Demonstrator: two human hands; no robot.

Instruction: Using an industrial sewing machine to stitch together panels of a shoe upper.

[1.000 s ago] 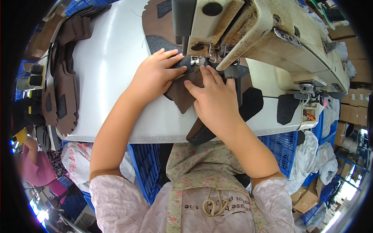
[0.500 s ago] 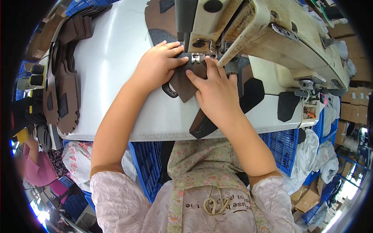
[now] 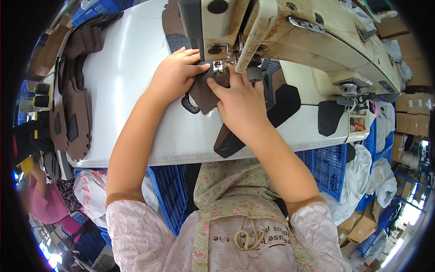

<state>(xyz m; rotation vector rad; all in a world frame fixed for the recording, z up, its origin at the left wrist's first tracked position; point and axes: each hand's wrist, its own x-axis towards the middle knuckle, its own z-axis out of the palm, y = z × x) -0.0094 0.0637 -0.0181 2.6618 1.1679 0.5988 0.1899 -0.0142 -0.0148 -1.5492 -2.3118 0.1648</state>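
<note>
A dark brown, leather-like piece [image 3: 205, 94] lies under the presser foot [image 3: 218, 66] of a sewing machine [image 3: 267, 34]. My left hand [image 3: 174, 75] rests on its left side, thumb near the foot and fingers stretched forward. From the right, my right hand [image 3: 242, 99] presses on the same piece, fingers spread and index finger pointing to its middle. Some fingertips on the right are hidden beside the machine head. A black curved part with a pale inner edge [image 3: 190, 104] shows below my left hand. Beneath my right hand and wrist lies a long black and brown piece [image 3: 283, 104].
Stacked brown cut pieces [image 3: 77, 113] lie along the table's left side. A black piece [image 3: 330, 118] is at the right, near the machine base. Blue crates [image 3: 170, 192] stand below the white table [image 3: 122, 122]. Another person in pink [image 3: 47, 201] is at the far left.
The whole view has shifted slightly, so the machine and table appear further left. Both hands keep their places on the brown piece; any movement of it is too small to tell.
</note>
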